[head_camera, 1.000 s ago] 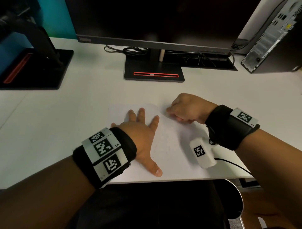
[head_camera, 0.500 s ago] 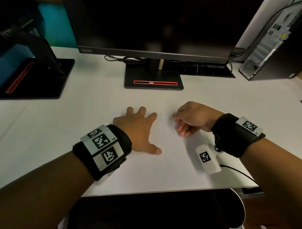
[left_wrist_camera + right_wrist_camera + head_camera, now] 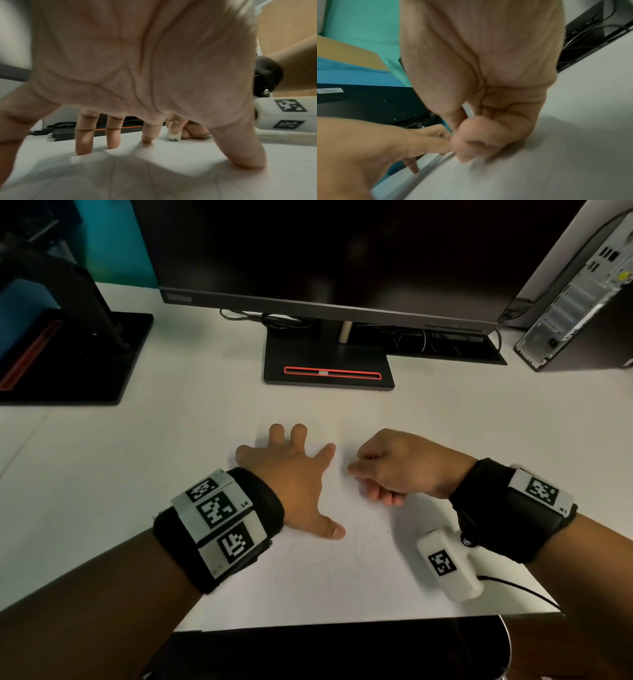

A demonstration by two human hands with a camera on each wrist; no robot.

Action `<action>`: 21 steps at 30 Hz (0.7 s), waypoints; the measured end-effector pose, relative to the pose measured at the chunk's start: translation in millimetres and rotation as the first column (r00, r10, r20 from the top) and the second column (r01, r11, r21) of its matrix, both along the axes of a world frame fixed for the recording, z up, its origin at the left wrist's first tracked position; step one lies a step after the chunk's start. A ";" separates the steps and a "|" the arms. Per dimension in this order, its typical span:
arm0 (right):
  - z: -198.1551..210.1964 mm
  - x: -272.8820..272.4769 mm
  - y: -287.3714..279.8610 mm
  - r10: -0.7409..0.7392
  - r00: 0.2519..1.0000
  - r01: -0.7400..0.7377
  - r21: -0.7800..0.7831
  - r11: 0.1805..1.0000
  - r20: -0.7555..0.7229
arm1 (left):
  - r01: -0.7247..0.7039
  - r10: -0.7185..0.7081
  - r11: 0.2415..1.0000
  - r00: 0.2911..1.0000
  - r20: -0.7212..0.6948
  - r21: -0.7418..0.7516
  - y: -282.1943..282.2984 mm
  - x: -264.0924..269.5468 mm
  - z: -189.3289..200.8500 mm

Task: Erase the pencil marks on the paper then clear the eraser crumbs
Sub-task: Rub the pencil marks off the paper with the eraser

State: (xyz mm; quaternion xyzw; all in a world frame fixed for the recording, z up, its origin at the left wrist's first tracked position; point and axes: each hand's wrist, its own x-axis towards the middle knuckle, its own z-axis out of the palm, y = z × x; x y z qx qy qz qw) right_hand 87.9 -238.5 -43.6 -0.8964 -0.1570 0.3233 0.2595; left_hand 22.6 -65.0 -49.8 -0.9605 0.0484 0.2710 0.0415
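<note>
A white sheet of paper (image 3: 342, 587) lies on the white desk near its front edge, with faint pencil lines (image 3: 329, 559) below my left thumb. My left hand (image 3: 291, 470) lies on the paper with fingers spread and fingertips (image 3: 113, 143) pressing it down. My right hand (image 3: 387, 467) is curled just right of the left index finger and pinches a small white eraser (image 3: 174, 135), whose end touches the paper. In the right wrist view the eraser (image 3: 469, 110) shows as a white sliver between thumb and fingers. No crumbs can be made out.
A monitor stand (image 3: 329, 364) with a red stripe stands behind the paper under a dark screen. A second black stand (image 3: 68, 361) is at the back left, a computer tower (image 3: 579, 292) at the back right. Cables (image 3: 428, 337) lie behind. The desk's front edge (image 3: 376, 623) is close.
My right hand with the eraser has drawn nearer and leftward, close to the left index finger. My left hand has shifted up the paper, uncovering the pencil lines below its thumb. The head view tilted.
</note>
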 end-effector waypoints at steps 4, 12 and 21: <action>0.3 8.4 -0.3 -0.090 0.995 0.089 0.014 0.996 0.051 | 0.004 -0.004 1.000 1.000 0.000 0.003 -0.5 0.2 0.2; 0.0 7.4 3.1 -0.062 0.996 0.063 -0.016 0.998 0.071 | 0.010 -0.010 1.000 1.000 0.009 0.009 -0.8 0.4 0.2; 0.9 12.5 6.0 -0.062 0.990 0.067 -0.035 0.997 0.125 | 0.016 -0.016 1.000 1.000 0.014 0.014 -1.2 0.0 1.4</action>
